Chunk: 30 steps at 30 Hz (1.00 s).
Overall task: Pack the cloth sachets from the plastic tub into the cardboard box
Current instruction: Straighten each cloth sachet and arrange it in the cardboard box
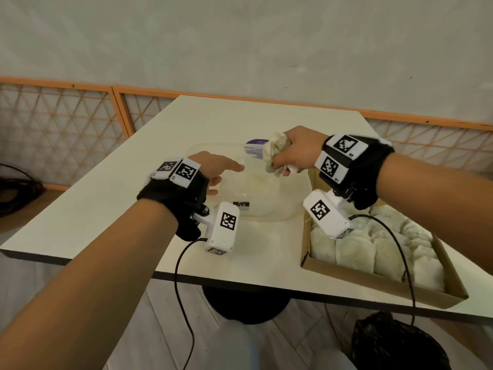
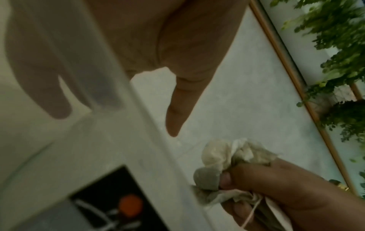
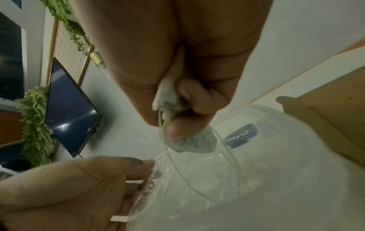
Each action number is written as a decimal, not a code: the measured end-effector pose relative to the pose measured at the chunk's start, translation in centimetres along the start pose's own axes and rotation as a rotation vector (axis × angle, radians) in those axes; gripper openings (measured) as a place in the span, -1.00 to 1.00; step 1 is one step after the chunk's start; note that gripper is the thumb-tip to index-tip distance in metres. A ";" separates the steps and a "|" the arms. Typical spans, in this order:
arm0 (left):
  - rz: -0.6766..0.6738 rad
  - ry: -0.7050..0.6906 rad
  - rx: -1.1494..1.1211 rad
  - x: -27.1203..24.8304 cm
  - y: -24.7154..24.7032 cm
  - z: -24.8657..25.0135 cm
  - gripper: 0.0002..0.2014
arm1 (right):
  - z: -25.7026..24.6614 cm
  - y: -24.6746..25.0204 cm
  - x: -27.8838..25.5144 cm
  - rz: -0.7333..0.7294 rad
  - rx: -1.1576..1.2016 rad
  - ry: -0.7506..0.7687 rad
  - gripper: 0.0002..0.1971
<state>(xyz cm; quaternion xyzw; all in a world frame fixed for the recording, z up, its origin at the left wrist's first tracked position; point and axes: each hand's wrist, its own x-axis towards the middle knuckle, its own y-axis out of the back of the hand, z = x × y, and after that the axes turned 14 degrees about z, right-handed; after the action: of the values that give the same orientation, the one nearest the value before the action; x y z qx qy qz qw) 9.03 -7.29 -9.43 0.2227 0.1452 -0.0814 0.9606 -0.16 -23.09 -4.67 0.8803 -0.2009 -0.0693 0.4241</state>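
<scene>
A clear plastic tub [image 1: 266,206] stands mid-table. My left hand [image 1: 218,169] pinches its left rim, thumb [image 2: 175,112] inside and fingers [image 2: 59,87] outside, seen through the wall. My right hand [image 1: 296,153] grips a crumpled bunch of pale cloth sachets [image 1: 274,153] above the tub's far right side; thin strings hang from the bunch [image 3: 189,143] into the tub [image 3: 256,187]. The cardboard box [image 1: 373,273] sits to the right of the tub, near the table's front edge, with several sachets [image 1: 373,249] laid flat in it. My right wrist hides its far corner.
The box lies close to the white table's [image 1: 133,209] front right edge. Sensor cables hang from both wrists off the table. A black bag [image 1: 394,343] sits on the floor below the box. An orange lattice screen [image 1: 66,124] stands behind the table.
</scene>
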 end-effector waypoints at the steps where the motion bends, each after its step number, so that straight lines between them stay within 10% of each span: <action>1: 0.003 -0.004 0.037 0.0 -0.2 0.1 -0.67 | -0.2 -0.2 0.2 0.001 -0.018 0.003 -0.96; 8: -0.011 -0.116 0.138 -1.0 -0.8 0.4 -0.53 | -0.3 -0.6 1.1 0.066 -0.034 -0.032 -0.94; 13: 0.142 -0.181 -0.522 -2.5 0.7 1.4 -0.87 | 0.4 2.2 0.6 0.119 0.096 -0.077 -0.90; 16: -0.120 -0.019 -0.814 -4.9 0.4 1.8 -0.95 | 0.5 3.8 -1.0 0.086 0.244 -0.087 -0.94; 22: -0.736 0.227 -0.860 -9.0 -5.5 2.1 -0.44 | 1.3 3.7 -5.0 -0.201 0.400 -0.049 -0.81; 26: -0.846 0.374 -0.947 -10.9 -9.0 1.1 -0.44 | 2.8 4.1 -6.8 -0.156 0.067 0.074 -0.83; 30: -0.850 0.412 -1.024 -12.2 -11.1 0.2 -0.52 | 5.3 6.7 -8.4 -0.036 -0.121 0.043 -0.28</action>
<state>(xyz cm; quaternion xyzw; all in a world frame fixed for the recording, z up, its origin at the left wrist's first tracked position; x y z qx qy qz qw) -4.88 -16.13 -9.88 -0.3237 0.4194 -0.3278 0.7822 -11.35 -27.15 -3.22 0.8578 -0.1715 -0.0702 0.4795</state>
